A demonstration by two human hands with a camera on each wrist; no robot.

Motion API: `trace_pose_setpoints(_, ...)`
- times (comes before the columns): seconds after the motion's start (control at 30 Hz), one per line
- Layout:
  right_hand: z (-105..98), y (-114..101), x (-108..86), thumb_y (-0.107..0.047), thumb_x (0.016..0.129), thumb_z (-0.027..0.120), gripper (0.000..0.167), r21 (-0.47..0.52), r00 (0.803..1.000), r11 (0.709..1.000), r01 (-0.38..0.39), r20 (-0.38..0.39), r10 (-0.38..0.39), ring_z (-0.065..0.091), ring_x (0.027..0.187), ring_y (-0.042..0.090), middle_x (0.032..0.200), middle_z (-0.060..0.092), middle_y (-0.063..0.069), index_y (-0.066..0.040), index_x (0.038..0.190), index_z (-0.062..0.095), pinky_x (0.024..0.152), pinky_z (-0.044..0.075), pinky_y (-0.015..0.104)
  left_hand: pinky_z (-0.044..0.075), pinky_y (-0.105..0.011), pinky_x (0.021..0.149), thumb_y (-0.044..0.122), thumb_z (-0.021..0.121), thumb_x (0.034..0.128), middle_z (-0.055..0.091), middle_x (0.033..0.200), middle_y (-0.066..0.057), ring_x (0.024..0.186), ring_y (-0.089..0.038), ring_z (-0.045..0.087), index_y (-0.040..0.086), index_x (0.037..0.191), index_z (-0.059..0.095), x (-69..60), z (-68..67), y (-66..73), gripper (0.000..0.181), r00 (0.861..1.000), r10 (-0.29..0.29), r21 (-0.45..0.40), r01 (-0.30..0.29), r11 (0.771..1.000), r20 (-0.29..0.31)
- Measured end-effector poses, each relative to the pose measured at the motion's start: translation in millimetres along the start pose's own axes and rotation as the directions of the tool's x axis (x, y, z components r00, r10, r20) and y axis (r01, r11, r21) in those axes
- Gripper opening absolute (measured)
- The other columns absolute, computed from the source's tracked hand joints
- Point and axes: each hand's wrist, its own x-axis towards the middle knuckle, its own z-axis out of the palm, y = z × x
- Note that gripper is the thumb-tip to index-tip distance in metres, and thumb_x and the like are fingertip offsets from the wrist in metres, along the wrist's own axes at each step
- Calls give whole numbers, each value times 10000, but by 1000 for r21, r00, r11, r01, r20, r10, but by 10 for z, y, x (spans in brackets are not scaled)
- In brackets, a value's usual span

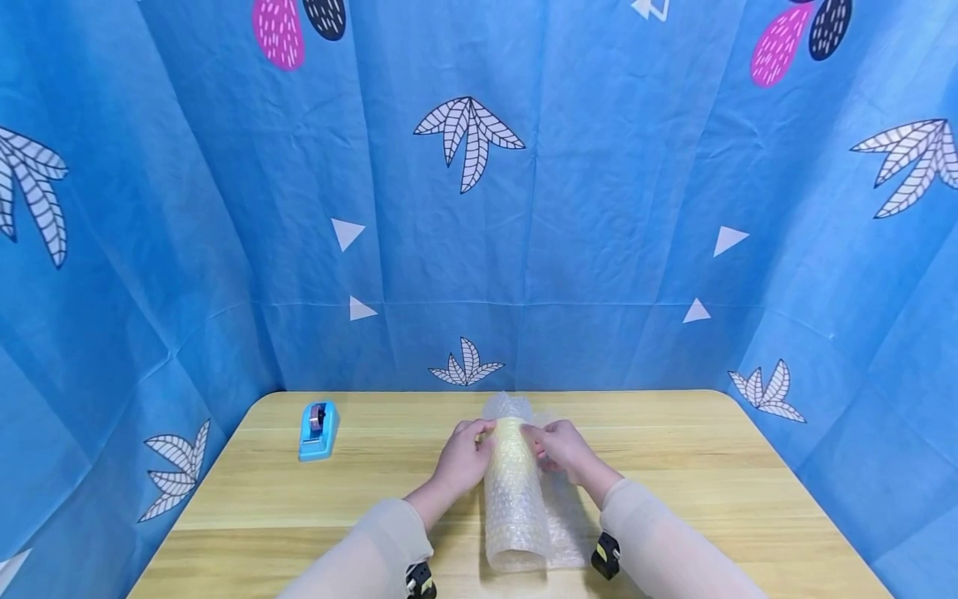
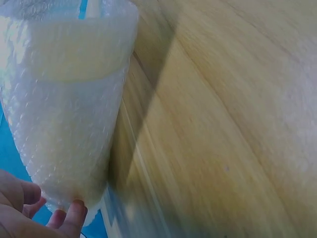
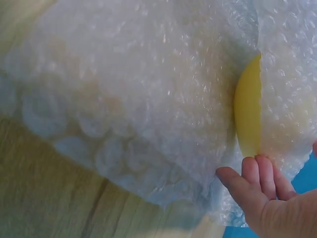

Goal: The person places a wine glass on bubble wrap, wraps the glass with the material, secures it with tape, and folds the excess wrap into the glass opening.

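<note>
A roll of bubble wrap [image 1: 516,507] lies lengthwise on the table, wound around a yellow thing. In the right wrist view a smooth, curved part of this yellow thing [image 3: 247,109] shows between layers; the wrap hides its kind. My left hand [image 1: 462,457] grips the roll's far left side, thumb near the top; in the left wrist view its fingertips [image 2: 74,210] touch the wrap. Opposite it, my right hand [image 1: 565,449] holds the roll's right side near a loose flap of wrap [image 1: 569,524]. In the right wrist view its fingertips [image 3: 260,166] are beside the yellow part.
A blue tape dispenser [image 1: 318,433] with a roll of tape stands at the left of the wooden table [image 1: 674,466]. Blue patterned curtains [image 1: 599,208] hang behind the table and along both sides.
</note>
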Motion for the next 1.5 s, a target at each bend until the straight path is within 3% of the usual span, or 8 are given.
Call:
trace_pose_setpoints(0.2,21,14,-5,-342,930,695,338,8,1000,1000,-3,24,3,543,607,152,735,557,46,-29,833,612,584,516,302,574,-398,838,56,598,967,586,1193,-191,940,-270,649,-4,1248,642,2,15,-13,291,999,27,-22,-28,999,-19)
trace_pose_setpoints(0.3,20,19,1,-329,937,687,327,25,999,1000,-9,35,8,504,585,132,696,521,25,-65,783,569,560,475,272,581,-399,819,58,617,951,587,1173,-181,935,-298,662,-38,1284,588,-3,15,0,347,1000,15,-54,-16,998,-28)
trace_pose_setpoints(0.43,22,35,20,-318,951,669,333,43,999,999,-15,50,13,473,581,124,680,490,15,-93,758,518,569,464,272,587,-395,785,70,651,937,575,1182,-204,942,-328,663,-89,1330,519,-11,15,15,445,998,-41,-109,36,993,-43)
trace_pose_setpoints(0.57,14,50,36,-308,959,656,323,57,998,998,-21,60,18,491,611,140,717,501,33,-76,781,519,612,510,311,594,-386,808,101,665,946,545,1224,-266,1002,-357,658,-126,1297,543,-10,26,6,436,994,-105,-148,99,984,-38)
trace_pose_setpoints(0.67,4,60,41,-294,962,646,314,59,998,998,-25,62,21,519,642,158,753,519,52,-52,798,531,648,546,339,587,-418,849,110,660,951,567,1215,-299,1033,-392,655,-138,1246,577,-4,28,-2,395,994,-107,-159,101,982,-31)
trace_pose_setpoints(0.9,14,73,35,-261,954,625,270,77,997,997,-28,74,22,536,645,153,746,544,54,-46,806,553,649,566,323,560,-479,902,153,658,965,624,1195,-284,1059,-414,647,-100,1237,584,-14,18,-9,379,994,-106,-167,103,981,-10)
trace_pose_setpoints(1.23,17,96,32,-232,953,570,265,118,994,993,-33,111,19,464,617,122,706,469,13,-88,755,470,579,493,252,579,-447,858,213,686,960,621,1192,-258,1009,-367,660,-45,1236,599,-32,33,-33,387,994,-108,-186,106,977,1)
trace_pose_setpoints(1.5,14,79,31,-182,926,535,281,178,988,983,-47,153,20,378,581,99,650,397,-18,-111,694,394,568,428,247,577,-436,878,181,630,990,620,1240,-228,1040,-361,665,-9,1274,606,-21,47,-41,343,993,-116,-185,113,976,-5)
